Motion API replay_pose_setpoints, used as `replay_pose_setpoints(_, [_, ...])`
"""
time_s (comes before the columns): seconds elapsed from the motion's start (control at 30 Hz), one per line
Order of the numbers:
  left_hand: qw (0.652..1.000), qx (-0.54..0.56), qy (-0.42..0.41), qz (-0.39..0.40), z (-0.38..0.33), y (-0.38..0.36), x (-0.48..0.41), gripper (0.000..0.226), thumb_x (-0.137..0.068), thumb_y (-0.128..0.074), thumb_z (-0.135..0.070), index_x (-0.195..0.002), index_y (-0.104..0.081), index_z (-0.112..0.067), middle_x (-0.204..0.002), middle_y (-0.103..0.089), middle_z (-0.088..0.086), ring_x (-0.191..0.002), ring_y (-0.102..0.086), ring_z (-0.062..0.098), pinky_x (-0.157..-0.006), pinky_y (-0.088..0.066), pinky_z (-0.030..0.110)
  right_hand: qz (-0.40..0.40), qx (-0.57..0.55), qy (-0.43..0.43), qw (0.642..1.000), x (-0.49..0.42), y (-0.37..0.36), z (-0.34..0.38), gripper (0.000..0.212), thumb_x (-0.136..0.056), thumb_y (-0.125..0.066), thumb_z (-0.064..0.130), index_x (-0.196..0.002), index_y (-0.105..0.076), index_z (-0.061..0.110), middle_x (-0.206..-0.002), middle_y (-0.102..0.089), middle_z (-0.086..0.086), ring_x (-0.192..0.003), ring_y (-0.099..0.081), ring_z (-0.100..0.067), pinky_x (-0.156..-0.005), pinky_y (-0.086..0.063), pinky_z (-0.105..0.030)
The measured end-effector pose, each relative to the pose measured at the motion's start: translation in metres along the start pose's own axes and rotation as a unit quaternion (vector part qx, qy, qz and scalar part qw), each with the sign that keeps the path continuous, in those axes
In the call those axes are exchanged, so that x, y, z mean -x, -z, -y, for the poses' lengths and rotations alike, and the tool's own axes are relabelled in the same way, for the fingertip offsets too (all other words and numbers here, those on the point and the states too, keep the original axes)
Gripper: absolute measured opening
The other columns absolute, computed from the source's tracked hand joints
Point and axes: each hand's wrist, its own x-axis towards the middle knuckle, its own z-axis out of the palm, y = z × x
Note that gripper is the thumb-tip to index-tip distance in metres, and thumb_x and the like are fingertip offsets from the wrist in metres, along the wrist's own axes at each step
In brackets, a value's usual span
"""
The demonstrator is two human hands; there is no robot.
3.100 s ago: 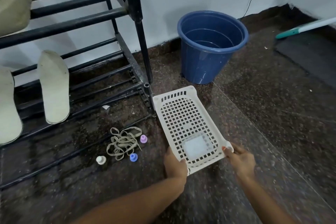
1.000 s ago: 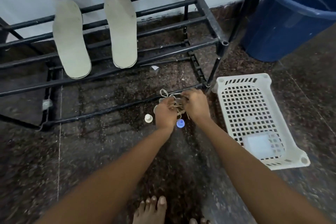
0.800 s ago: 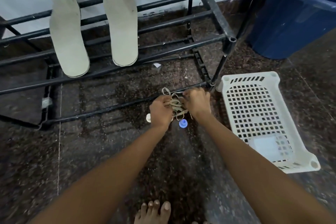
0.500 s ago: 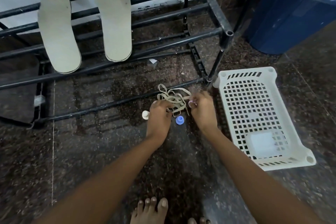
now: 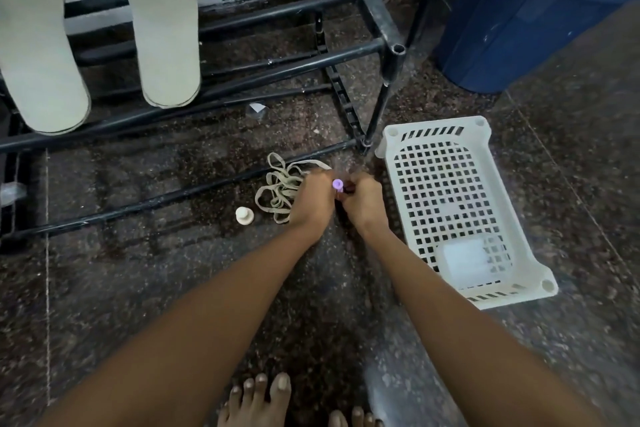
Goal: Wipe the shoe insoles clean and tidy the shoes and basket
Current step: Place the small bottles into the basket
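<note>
head view: two hands picking small bits off the floor beside a white basket

head view, looking down past two bare forearms at a dark speckled floor (image 5: 571,163). the hands meet at the centre of the picture. the right hand (image 5: 363,199) has its fingers curled in and seems to pinch a small purple cap (image 5: 337,184) at its thumb. the left hand (image 5: 308,199) lies back-up, touching the near edge of a loose tangle of beige laces (image 5: 278,189); its fingers are hidden, so i cannot tell whether it grips anything. a white cap (image 5: 245,216) stands on the floor just left of the laces.

the white slotted basket (image 5: 436,123) sits open side up just right of the hands. its long axis runs from the foot of the black shoe rack (image 5: 294,61) back toward the person and to the right. a clear square lid or box (image 5: 471,262) lies in its near end.

two pale insoles (image 5: 162,28) lie side by side across the rack bars, lengthwise away from the person, rounded ends toward the person. a blue bucket (image 5: 519,17) stands at upper right.

the step in hand looks like the tidying: loose pieces going into the basket. the next move probably calls for a short carry to the right, with the cap let go over the basket.
</note>
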Motion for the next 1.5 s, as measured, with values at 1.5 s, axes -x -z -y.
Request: replay_pose_setpoints(1.5, [0.98,0.048,-0.126,0.146,-0.132,-0.126,-0.001,0.02,-0.089,-0.05,0.005,-0.095,-0.069,0.004,-0.089,-0.068,0.02,-0.072,-0.057,0.019,-0.054,-0.038,0.012,-0.074,0.099,-0.128,0.984,0.019,0.168,-0.097,0.013,-0.086,-0.059,0.004,-0.094,-0.067,0.001,-0.093,-0.067,-0.019,-0.072,-0.059,-0.023,-0.062,-0.045,-0.028])
